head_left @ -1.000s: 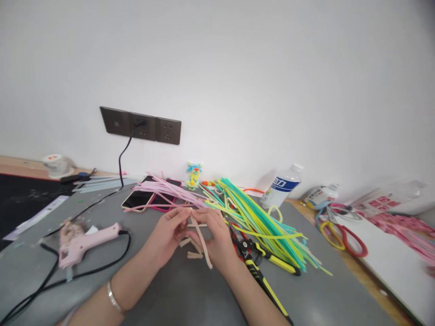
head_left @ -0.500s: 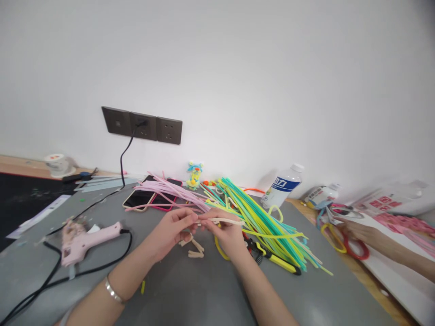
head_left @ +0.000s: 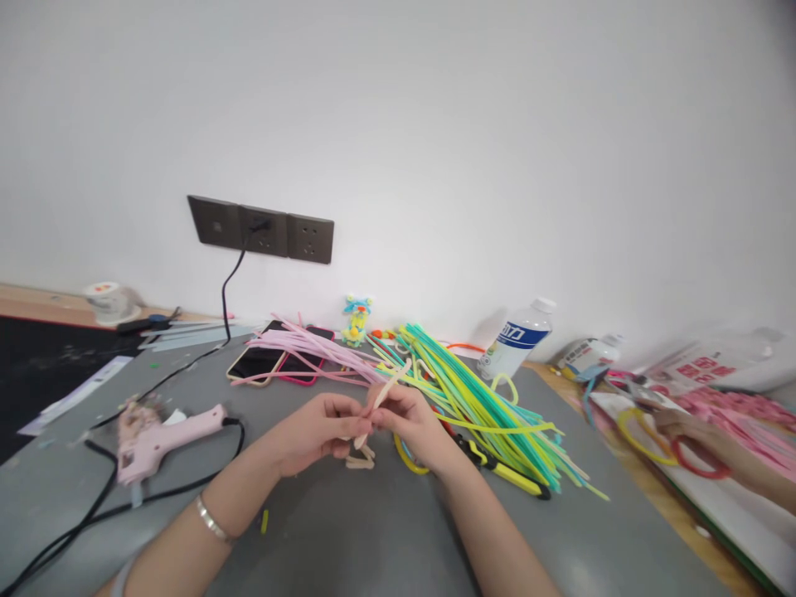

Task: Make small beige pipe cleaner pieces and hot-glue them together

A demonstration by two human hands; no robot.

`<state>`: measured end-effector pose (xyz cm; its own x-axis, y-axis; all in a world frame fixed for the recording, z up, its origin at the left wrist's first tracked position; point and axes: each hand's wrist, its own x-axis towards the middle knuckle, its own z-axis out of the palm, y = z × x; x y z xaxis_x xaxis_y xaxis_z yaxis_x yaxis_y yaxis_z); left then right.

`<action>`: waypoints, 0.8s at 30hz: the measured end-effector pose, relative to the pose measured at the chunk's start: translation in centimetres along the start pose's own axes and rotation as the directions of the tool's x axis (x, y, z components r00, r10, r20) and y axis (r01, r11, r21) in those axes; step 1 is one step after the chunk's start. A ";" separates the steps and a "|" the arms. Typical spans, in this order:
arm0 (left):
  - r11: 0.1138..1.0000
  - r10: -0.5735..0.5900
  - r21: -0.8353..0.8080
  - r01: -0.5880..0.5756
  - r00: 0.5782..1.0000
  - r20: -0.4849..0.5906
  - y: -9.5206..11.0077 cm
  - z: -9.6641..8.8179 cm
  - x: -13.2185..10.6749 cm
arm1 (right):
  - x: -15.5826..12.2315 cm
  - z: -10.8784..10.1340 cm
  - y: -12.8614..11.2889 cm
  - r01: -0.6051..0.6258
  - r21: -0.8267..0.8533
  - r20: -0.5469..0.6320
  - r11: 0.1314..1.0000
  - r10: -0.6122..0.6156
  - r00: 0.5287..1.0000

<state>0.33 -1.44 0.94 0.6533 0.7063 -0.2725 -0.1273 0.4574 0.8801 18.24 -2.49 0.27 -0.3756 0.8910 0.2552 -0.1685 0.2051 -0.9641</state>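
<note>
Both my hands meet over the middle of the grey table (head_left: 323, 531), pinching a cream pipe cleaner (head_left: 391, 388). My left hand (head_left: 320, 431) has its thumb and fingertips closed on the lower end. My right hand (head_left: 410, 419) is closed around the same piece, whose long end sticks up and to the right. Short bent cream pieces (head_left: 361, 460) lie on the table just below the hands. Beside my right wrist are yellow-handled pliers (head_left: 507, 474) and a yellow loop (head_left: 410, 458). The fingers partly hide the held piece.
Green and yellow pipe cleaners (head_left: 478, 406) spread to the right, pink ones (head_left: 317, 344) behind, over phones (head_left: 254, 365). A pink glue gun (head_left: 171, 439) with a black cord lies left. A bottle (head_left: 516, 340) stands at the back. Another person's hand (head_left: 690, 427) holds scissors (head_left: 647, 435) far right.
The held cream pipe cleaner has turned from nearly level to slanting upward. My hands have shifted only slightly. The other person's hand and scissors have moved to the right.
</note>
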 end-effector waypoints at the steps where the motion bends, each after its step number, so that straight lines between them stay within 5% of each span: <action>1: 1.000 -0.002 -0.013 0.002 1.000 -0.005 0.1 0.0 0.0 | 0.0 0.0 0.0 -0.006 -0.007 -0.001 1.000 0.006 1.000; 15: 0.998 0.004 -0.066 -0.005 1.000 -0.014 -0.2 0.1 0.0 | -0.2 0.0 -0.2 0.031 -0.090 -0.043 0.995 -0.035 0.998; 24: 0.994 0.041 -0.103 -0.047 0.998 -0.056 0.1 0.3 -0.2 | -0.3 0.1 0.7 0.241 -0.332 -0.098 0.912 -0.287 0.953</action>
<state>0.47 -1.71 1.17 0.6044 0.7538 -0.2577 -0.2340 0.4772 0.8471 18.15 -2.63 -0.45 -0.2202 0.8297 0.5129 0.0587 0.5362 -0.8421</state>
